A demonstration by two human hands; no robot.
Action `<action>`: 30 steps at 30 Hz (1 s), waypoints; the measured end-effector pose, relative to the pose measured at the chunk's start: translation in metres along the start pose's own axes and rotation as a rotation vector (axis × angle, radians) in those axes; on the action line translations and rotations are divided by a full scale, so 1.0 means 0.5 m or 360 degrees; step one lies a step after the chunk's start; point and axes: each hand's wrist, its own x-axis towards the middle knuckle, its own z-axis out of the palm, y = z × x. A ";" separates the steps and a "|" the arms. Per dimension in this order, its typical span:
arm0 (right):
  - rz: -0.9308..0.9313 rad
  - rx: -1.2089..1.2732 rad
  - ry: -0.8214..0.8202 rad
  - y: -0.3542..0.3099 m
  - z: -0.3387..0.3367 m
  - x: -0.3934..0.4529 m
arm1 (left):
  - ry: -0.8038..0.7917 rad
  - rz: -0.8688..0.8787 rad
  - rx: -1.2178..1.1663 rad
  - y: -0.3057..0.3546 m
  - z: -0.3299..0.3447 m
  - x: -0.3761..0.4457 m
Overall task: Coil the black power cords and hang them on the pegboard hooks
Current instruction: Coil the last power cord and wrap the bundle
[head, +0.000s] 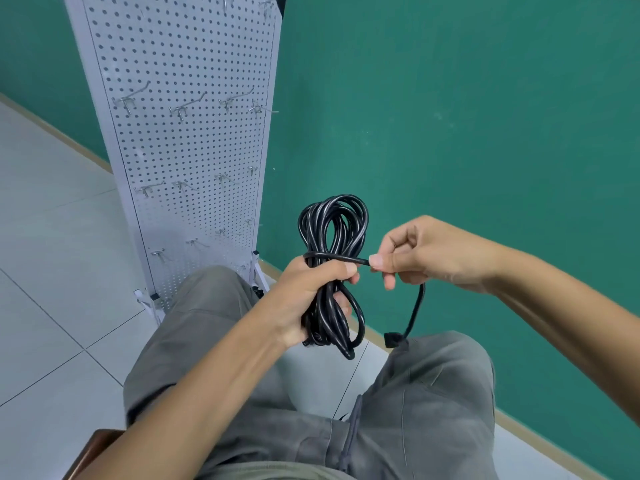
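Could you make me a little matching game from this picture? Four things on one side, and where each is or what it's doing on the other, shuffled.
Things:
1. left hand
2. right hand
3. plug
4. pegboard hooks

States:
A. dangles at the loose end of the cord, above the right knee
B. stick out bare from the white pegboard
C. grips the coiled cord round its middle
D. pinches the loose strand pulled across the coil

Pairs: 1-C, 2-D, 3-A, 4-B
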 end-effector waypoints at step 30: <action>0.0332 -0.0500 -0.0386 -0.001 -0.004 0.098 | -0.0897 -0.0174 0.1203 0.012 -0.017 -0.039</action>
